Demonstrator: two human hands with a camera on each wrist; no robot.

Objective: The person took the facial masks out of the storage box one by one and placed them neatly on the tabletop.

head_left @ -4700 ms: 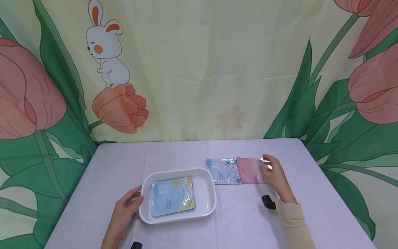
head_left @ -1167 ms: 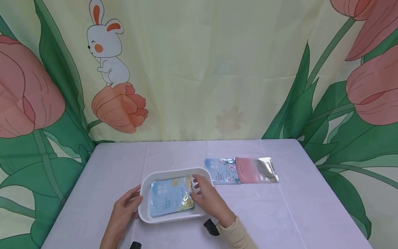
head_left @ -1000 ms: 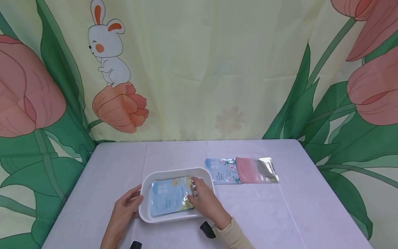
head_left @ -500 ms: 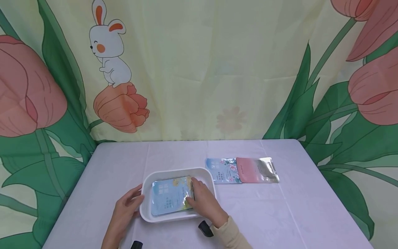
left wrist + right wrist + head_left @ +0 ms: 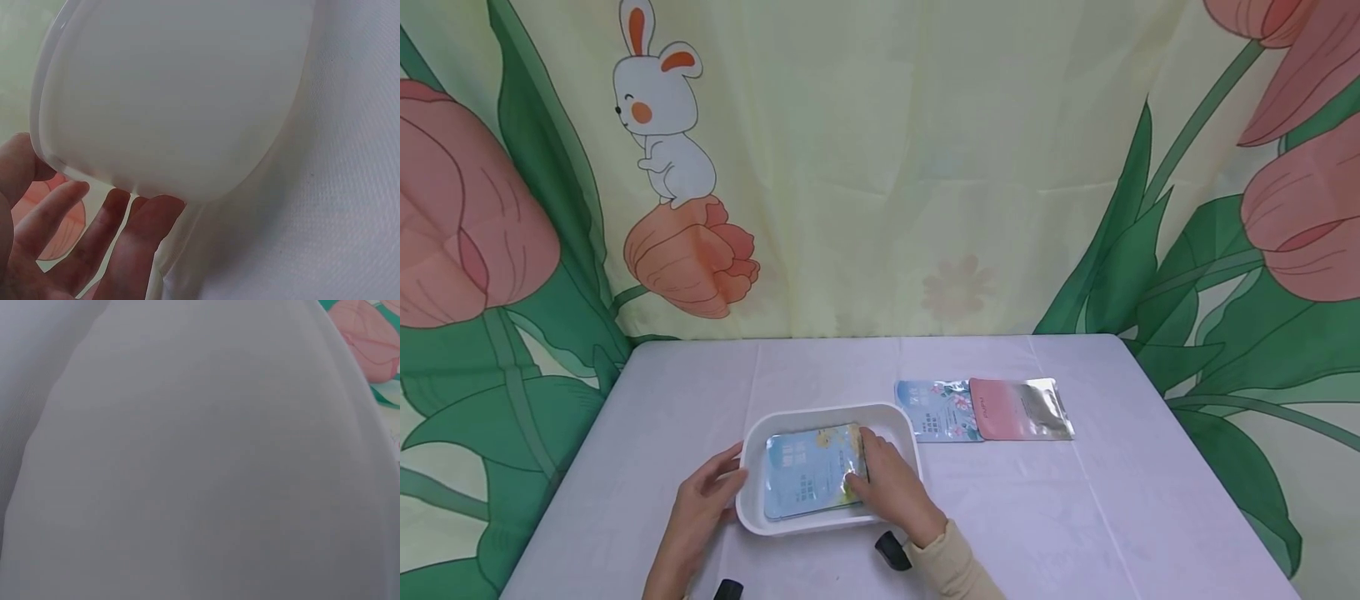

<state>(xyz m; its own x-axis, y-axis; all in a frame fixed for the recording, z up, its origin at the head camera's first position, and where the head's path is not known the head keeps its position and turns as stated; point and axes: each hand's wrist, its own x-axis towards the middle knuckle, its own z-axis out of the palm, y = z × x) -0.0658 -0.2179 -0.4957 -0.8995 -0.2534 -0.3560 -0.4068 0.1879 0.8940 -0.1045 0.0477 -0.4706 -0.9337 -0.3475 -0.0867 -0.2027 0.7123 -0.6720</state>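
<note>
- One white tray (image 5: 820,525) is sitting on the pale, cloth-covered surface (image 5: 1015,517), low in the middle of my head feed.
- One blue packet (image 5: 808,471) is lying flat inside that tray, its shiny yellow part showing along the right side.
- On the packet's right edge, the right hand (image 5: 897,490) is pinching, thumb on top; the other fingers are curling down at the edge, and I am losing sight of their tips.
- At the tray's left end, the left hand (image 5: 700,496) is resting its fingertips against the outer wall, fingers slightly spread, as my left wrist feed is confirming.
- Just beyond the tray's far right corner, a floral packet (image 5: 934,412) is lying on the surface; I cannot tell if they are touching.
- Over its right edge, a pink-and-silver packet (image 5: 1011,408) is overlapping it.
- A black piece (image 5: 892,552) is showing beside the right wrist, where a beige sleeve (image 5: 957,567) is covering the forearm.
- My right wrist feed is giving mostly a blurred pale expanse.
- Behind everything, a printed backdrop (image 5: 880,167) is hanging, showing a rabbit (image 5: 662,100) and tulips.
</note>
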